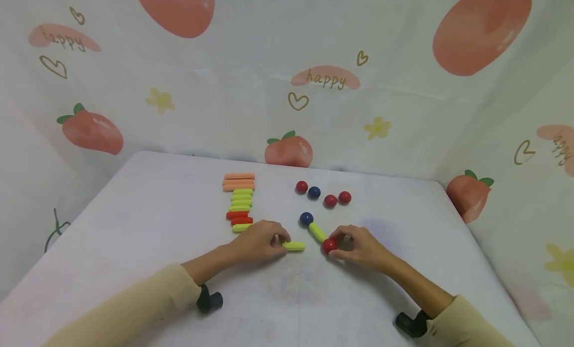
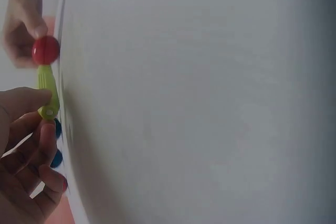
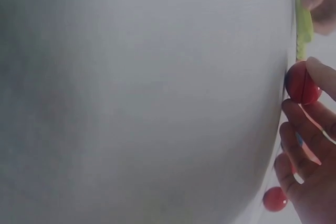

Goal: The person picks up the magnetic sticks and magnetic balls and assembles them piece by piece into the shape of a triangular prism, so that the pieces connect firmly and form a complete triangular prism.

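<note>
My left hand (image 1: 260, 241) pinches one end of a yellow-green stick (image 1: 295, 246) between thumb and fingers; the other end points toward a red ball. That red ball (image 1: 329, 245) is pinched by my right hand (image 1: 362, 248), thumb on the near side. A second yellow-green stick (image 1: 317, 232) runs slantwise from the red ball to a blue ball (image 1: 307, 219), touching both. In the head view a small gap separates the held stick from the red ball. The left wrist view shows the held stick (image 2: 47, 90) up close, and the right wrist view the red ball (image 3: 303, 83).
Left of centre lies a column of sticks: orange ones (image 1: 239, 182) at the back, then yellow-green (image 1: 241, 200), red (image 1: 237, 215) and another yellow-green one (image 1: 241, 228) beside my left hand. Farther back are loose red balls (image 1: 330, 201) and a blue ball (image 1: 314, 192). A patterned cloth (image 1: 233, 118) hangs behind the table.
</note>
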A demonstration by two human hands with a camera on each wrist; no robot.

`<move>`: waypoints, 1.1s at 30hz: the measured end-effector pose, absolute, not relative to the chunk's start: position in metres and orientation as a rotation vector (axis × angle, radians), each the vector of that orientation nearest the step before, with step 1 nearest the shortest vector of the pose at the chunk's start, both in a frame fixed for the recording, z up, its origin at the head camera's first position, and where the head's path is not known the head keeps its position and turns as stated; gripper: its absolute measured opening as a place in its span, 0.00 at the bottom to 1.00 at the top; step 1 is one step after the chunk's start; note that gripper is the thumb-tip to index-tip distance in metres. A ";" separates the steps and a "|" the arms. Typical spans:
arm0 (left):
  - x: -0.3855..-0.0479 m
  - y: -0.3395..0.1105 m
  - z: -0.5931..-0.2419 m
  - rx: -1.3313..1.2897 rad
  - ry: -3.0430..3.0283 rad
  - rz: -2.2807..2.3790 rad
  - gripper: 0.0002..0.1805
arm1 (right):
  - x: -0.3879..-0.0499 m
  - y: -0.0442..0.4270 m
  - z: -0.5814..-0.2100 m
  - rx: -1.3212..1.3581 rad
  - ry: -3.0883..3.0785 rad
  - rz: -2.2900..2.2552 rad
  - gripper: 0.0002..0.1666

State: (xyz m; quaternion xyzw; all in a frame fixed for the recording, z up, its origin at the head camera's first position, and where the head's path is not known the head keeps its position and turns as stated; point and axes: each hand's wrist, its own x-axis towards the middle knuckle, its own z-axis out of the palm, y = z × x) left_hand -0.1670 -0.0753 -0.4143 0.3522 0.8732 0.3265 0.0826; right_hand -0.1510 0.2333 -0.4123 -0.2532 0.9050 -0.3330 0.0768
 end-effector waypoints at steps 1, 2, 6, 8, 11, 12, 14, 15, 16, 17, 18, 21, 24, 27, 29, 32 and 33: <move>-0.168 -0.071 -0.415 1.048 2.595 0.973 0.13 | -0.150 0.233 -0.412 -0.754 2.713 -0.998 0.20; -0.168 -0.066 -0.415 1.046 2.581 0.974 0.13 | -0.150 0.232 -0.412 -0.748 2.712 -1.003 0.20; -0.171 -0.052 -0.415 1.056 2.558 0.974 0.13 | -0.148 0.230 -0.411 -0.724 2.713 -1.001 0.19; -0.173 -0.046 -0.415 1.073 2.556 0.972 0.12 | -0.148 0.229 -0.411 -0.727 2.711 -1.001 0.19; -0.174 -0.040 -0.415 1.081 2.554 0.971 0.11 | -0.148 0.229 -0.411 -0.734 2.715 -0.993 0.19; -0.174 -0.039 -0.415 1.077 2.552 0.971 0.11 | -0.148 0.229 -0.411 -0.731 2.713 -0.997 0.19; -0.174 -0.038 -0.415 1.070 2.549 0.969 0.11 | -0.148 0.229 -0.411 -0.729 2.714 -0.996 0.19; -0.174 -0.039 -0.415 1.065 2.546 0.970 0.11 | -0.148 0.229 -0.410 -0.724 2.714 -0.996 0.19; -0.174 -0.039 -0.415 1.066 2.541 0.973 0.11 | -0.148 0.228 -0.410 -0.719 2.711 -0.998 0.19; -0.174 -0.040 -0.415 1.068 2.533 0.977 0.11 | -0.148 0.228 -0.410 -0.714 2.711 -0.999 0.19; -0.173 -0.041 -0.414 1.073 2.525 0.981 0.12 | -0.148 0.228 -0.410 -0.711 2.712 -0.999 0.19; -0.172 -0.046 -0.413 1.085 2.520 0.993 0.13 | -0.148 0.228 -0.410 -0.707 2.718 -0.996 0.19; -0.171 -0.056 -0.410 1.051 2.539 1.006 0.14 | -0.149 0.228 -0.409 -0.698 2.716 -0.993 0.19; -0.171 -0.071 -0.407 0.989 2.580 1.033 0.14 | -0.148 0.228 -0.409 -0.699 2.713 -0.981 0.19; -0.172 -0.085 -0.404 0.951 2.617 1.055 0.14 | -0.148 0.228 -0.409 -0.712 2.711 -0.974 0.19; -0.175 -0.106 -0.401 0.930 2.672 1.095 0.13 | -0.149 0.229 -0.409 -0.734 2.707 -0.967 0.19; -0.175 -0.114 -0.400 0.922 2.692 1.103 0.13 | -0.149 0.229 -0.409 -0.740 2.706 -0.966 0.19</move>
